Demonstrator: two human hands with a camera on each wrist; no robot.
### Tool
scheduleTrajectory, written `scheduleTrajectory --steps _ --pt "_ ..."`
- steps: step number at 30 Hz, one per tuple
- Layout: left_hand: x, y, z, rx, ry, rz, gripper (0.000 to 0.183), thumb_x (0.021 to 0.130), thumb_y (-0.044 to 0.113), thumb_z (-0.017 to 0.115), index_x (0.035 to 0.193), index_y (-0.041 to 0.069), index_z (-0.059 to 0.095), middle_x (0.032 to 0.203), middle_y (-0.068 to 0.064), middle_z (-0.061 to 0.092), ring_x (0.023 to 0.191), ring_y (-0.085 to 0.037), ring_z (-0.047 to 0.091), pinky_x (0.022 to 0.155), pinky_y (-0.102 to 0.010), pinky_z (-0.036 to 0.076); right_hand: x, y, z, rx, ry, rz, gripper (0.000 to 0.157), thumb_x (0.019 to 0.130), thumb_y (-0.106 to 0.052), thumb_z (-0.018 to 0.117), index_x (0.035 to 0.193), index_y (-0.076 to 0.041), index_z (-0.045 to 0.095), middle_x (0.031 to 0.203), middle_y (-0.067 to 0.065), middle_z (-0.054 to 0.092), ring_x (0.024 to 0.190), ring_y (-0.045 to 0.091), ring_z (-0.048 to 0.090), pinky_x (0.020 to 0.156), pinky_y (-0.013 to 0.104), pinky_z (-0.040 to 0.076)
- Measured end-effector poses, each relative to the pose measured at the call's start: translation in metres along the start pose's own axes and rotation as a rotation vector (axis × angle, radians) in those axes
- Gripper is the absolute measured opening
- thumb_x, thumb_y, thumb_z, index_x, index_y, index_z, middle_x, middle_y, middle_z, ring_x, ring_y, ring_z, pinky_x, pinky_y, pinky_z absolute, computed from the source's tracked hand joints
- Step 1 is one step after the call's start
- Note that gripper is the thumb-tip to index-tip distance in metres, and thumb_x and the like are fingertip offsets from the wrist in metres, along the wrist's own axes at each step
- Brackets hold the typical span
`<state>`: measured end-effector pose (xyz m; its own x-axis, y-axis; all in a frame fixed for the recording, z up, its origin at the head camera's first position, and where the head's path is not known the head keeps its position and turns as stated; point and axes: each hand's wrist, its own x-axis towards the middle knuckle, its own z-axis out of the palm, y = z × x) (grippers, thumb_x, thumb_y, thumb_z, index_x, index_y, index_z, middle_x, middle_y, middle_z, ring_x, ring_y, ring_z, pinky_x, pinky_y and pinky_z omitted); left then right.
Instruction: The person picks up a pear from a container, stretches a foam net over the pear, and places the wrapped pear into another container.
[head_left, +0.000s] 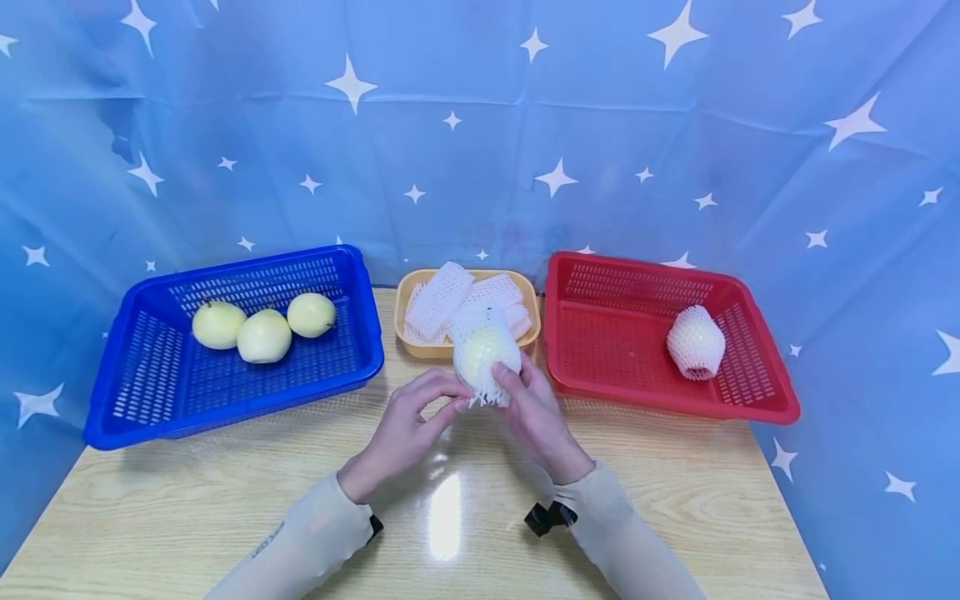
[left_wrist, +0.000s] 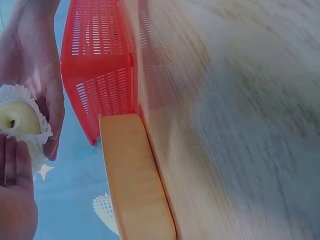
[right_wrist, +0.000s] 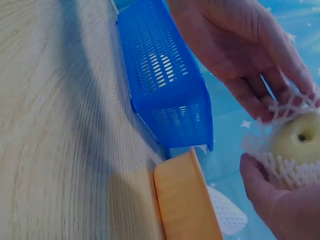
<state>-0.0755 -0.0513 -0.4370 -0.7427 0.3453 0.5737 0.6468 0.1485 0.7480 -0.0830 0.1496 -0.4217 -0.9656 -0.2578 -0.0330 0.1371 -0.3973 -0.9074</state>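
Fruit [left_wrist: 21, 117]: in the net [head_left: 486, 333] at dial centre, above the table [head_left: 225, 500], bare end at 6 o'clock. Blue basket [head_left: 315, 358] at 9, red basket [head_left: 615, 350] at 3, tray [head_left: 420, 350] at 12. Right hand [head_left: 536, 417] — clamped round the netted fruit. Left hand [head_left: 408, 417] — thumb and forefinger pinching the hem [head_left: 491, 397]. Presumed step, seating the net: hold the fruit steady; ease the hem evenly; avoid tearing mesh.
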Motion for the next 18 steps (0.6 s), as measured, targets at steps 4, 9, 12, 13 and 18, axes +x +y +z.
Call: scheduleTrajectory --steps 4,9,12,13,18 --pt "-0.001 0.0 0.0 -0.031 0.018 -0.059 0.019 0.098 0.003 0.068 0.112 0.012 0.077 0.111 -0.001 0.073 0.107 -0.018 0.067 0.095 -0.035 0.055 0.001 -0.001 -0.001 -0.013 0.017 0.004 0.055 0.107 -0.018 0.052 0.155 -0.002 0.033 0.138 0.011 0.05 0.119 0.016 0.058 0.099 0.028 0.053" --pt "0.0 -0.001 0.0 -0.07 0.174 -0.149 0.018 0.103 0.002 0.059 0.099 0.007 0.076 0.104 -0.004 0.07 0.102 -0.018 0.064 0.087 -0.029 0.052 0.001 0.0 -0.001 -0.043 0.022 0.025 0.057 0.106 -0.016 0.052 0.157 -0.002 0.031 0.143 0.015 0.048 0.123 0.018 0.057 0.101 0.031 0.052" --pt "0.005 -0.001 0.0 -0.131 0.245 -0.258 0.018 0.106 0.007 0.057 0.1 0.002 0.072 0.106 -0.008 0.066 0.103 -0.02 0.061 0.088 -0.027 0.05 0.0 0.001 -0.001 -0.065 0.013 0.031 0.06 0.105 -0.017 0.053 0.158 -0.003 0.029 0.147 0.017 0.046 0.125 0.019 0.057 0.103 0.032 0.052" --pt "0.007 0.0 0.0 -0.164 0.252 -0.301 0.018 0.107 0.009 0.056 0.104 0.0 0.071 0.11 -0.011 0.066 0.106 -0.022 0.061 0.091 -0.027 0.051 0.0 0.001 -0.002 -0.074 0.008 0.03 0.061 0.105 -0.017 0.053 0.158 -0.004 0.029 0.148 0.018 0.045 0.126 0.02 0.056 0.103 0.032 0.052" --pt "0.018 0.003 0.001 -0.364 0.197 -0.537 0.039 0.11 0.023 0.051 0.141 -0.002 0.051 0.138 -0.019 0.056 0.128 -0.029 0.056 0.108 -0.04 0.049 0.0 0.003 -0.002 -0.152 -0.03 0.031 0.067 0.102 -0.02 0.057 0.16 -0.005 0.028 0.152 0.022 0.043 0.129 0.024 0.055 0.103 0.033 0.052"
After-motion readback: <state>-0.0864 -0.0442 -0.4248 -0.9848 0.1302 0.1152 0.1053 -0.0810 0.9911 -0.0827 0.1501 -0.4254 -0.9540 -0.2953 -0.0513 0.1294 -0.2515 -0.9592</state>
